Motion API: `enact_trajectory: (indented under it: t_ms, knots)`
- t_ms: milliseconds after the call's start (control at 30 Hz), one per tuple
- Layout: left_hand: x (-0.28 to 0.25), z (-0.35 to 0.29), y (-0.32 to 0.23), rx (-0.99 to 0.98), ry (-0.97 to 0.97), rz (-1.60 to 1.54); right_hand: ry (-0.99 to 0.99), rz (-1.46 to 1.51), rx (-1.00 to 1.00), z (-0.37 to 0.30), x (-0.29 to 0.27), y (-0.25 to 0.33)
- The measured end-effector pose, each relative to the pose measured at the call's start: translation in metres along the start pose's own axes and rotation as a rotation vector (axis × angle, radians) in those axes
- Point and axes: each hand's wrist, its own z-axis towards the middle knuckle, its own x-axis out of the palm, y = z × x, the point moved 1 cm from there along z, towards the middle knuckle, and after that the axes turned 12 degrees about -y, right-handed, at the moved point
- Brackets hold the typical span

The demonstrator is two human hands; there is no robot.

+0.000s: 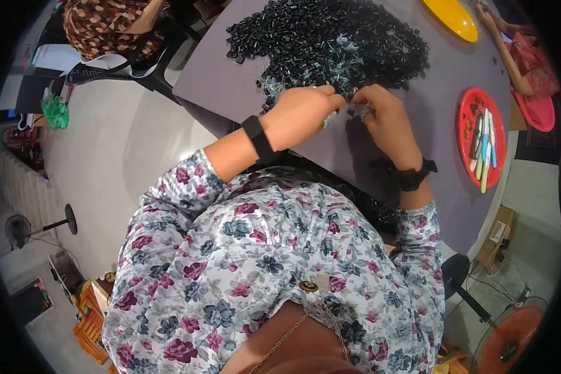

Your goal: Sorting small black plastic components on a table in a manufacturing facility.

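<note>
A large heap of small black plastic pieces (pixel 299 37) lies on the grey-purple tabletop (pixel 445 193). Thin clear plastic pieces (pixel 344 53) are mixed into it, mostly at the middle and near left. My left hand (pixel 302 115) is at the near edge of the heap, its fingers closed on a small clear piece (pixel 330 118). Just to its right, my right hand (pixel 388 121) pinches another small translucent piece (pixel 360 111). The two hands are close but apart. My fingers partly hide both pieces, so their exact shape cannot be made out.
At the right, a red tray (pixel 462 146) holds black bits and several slim tools (pixel 485 146) with white, blue and green handles. A yellow plate (pixel 450 17) lies at the far right. Other people sit at the far left and right. A chair (pixel 162 75) stands against the table's left side.
</note>
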Motion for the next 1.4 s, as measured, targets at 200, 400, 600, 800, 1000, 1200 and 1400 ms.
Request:
enact_trajectory:
  t_ms: [200,400,600,800,1000,1200,1400]
  knots:
    - [0.019,0.019,0.004,0.052,0.132,0.140,0.004,-0.012,0.005,-0.006,-0.002,-0.001]
    - [0.009,0.009,0.010,0.040,0.121,0.172,-0.011,-0.063,-0.028,-0.009,0.003,-0.004]
    - [-0.007,-0.009,0.022,-0.073,-0.061,-0.033,0.016,-0.289,-0.130,-0.003,0.016,-0.004]
    - [-0.009,-0.022,0.015,-0.473,0.006,-0.559,0.068,-0.277,-0.039,-0.002,0.019,-0.002]
    - [0.004,-0.015,0.017,-0.379,-0.040,-0.502,0.075,-0.308,-0.095,0.000,0.022,-0.007]
    - [-0.009,-0.007,0.011,-0.653,-0.155,-1.043,-0.064,0.317,0.098,0.009,0.020,0.027]
    - [-0.017,-0.009,0.025,-0.797,-0.419,-1.196,-0.217,0.599,0.035,0.025,0.049,0.042]
